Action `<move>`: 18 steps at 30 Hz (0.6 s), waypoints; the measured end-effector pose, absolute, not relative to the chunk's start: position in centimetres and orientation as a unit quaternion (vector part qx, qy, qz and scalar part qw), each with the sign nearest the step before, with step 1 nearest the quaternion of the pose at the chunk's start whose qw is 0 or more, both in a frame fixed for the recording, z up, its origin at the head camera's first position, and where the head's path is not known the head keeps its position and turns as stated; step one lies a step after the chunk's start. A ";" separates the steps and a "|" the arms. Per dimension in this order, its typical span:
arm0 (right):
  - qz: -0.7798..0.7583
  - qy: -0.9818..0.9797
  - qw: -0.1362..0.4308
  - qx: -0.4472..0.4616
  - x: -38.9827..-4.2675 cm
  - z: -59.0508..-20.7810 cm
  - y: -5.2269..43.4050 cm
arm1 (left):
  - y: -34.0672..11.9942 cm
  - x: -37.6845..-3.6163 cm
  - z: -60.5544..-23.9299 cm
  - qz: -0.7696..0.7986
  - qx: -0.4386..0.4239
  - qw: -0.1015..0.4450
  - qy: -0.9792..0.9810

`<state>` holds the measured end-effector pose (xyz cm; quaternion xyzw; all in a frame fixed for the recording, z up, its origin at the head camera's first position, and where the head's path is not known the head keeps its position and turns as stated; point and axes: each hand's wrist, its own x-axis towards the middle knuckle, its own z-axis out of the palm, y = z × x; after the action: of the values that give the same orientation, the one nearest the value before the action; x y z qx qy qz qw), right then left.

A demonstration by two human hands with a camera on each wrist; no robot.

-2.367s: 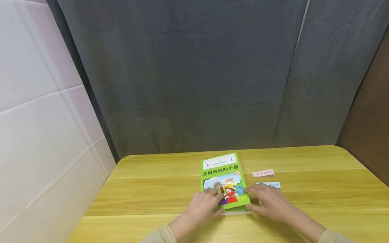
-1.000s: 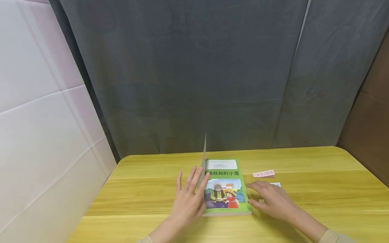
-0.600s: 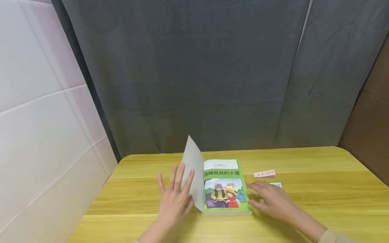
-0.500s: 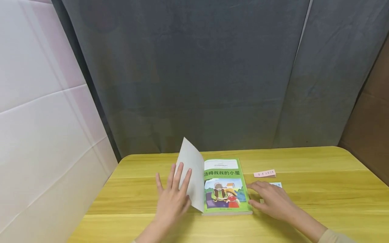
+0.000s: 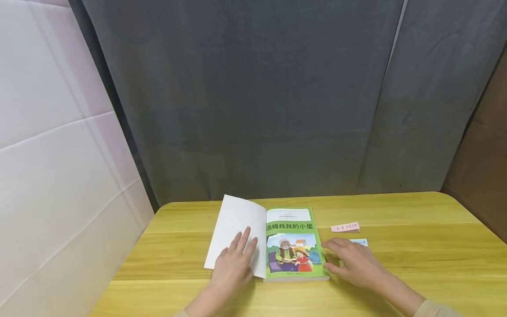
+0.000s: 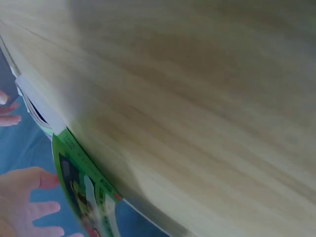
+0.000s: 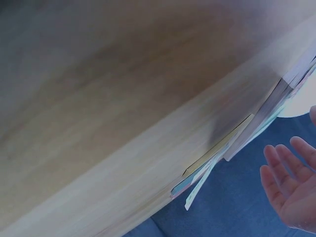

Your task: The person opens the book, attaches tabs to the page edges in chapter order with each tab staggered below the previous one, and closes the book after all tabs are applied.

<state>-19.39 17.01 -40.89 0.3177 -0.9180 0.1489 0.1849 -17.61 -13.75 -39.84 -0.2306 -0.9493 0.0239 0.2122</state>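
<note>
A paperback book (image 5: 294,246) lies open on the yellow wooden table (image 5: 416,251), showing a green title page with a cartoon picture. Its front cover (image 5: 233,226) is folded over to the left, white inside face up. My left hand (image 5: 234,264) lies flat on that cover with straight fingers, pressing it down near the spine. My right hand (image 5: 350,260) rests with relaxed fingers on the table against the book's right edge, partly covering a light blue paper slip (image 5: 360,242). The green page edge (image 6: 81,192) also shows in the left wrist view.
A pink paper slip (image 5: 345,227) lies on the table behind my right hand. A dark grey curtain (image 5: 253,101) hangs behind the table, a white padded wall (image 5: 51,154) stands at the left, and a brown panel (image 5: 483,171) at the right. The wrist views are blurred.
The closed book's cover was lifted by my left hand, swung over to the left and now lies almost flat under it. My right hand stayed beside the book's right edge.
</note>
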 end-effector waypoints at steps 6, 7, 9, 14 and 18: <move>0.149 -0.918 0.179 0.321 -19.3 -40.9 17.0 | -12.9 -17.6 -40.3 0.014 -0.233 0.139 -0.962; 0.149 -0.917 0.178 0.323 -19.3 -40.9 17.0 | -12.8 -17.5 -40.3 0.012 -0.237 0.134 -0.962; 0.147 -0.918 0.174 0.324 -19.3 -40.9 17.0 | -12.7 -17.5 -40.4 0.010 -0.244 0.126 -0.961; 0.140 -0.920 0.163 0.329 -19.4 -41.2 16.9 | -12.0 -17.5 -40.6 0.004 -0.255 0.118 -0.960; 0.141 -0.918 0.156 0.335 -19.4 -41.3 16.8 | -11.2 -17.6 -40.6 0.005 -0.259 0.105 -0.960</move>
<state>-19.40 16.81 -41.32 0.3351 -0.9185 0.1406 0.1562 -17.57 -11.20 -40.61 -0.2589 -0.9602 0.0048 0.1045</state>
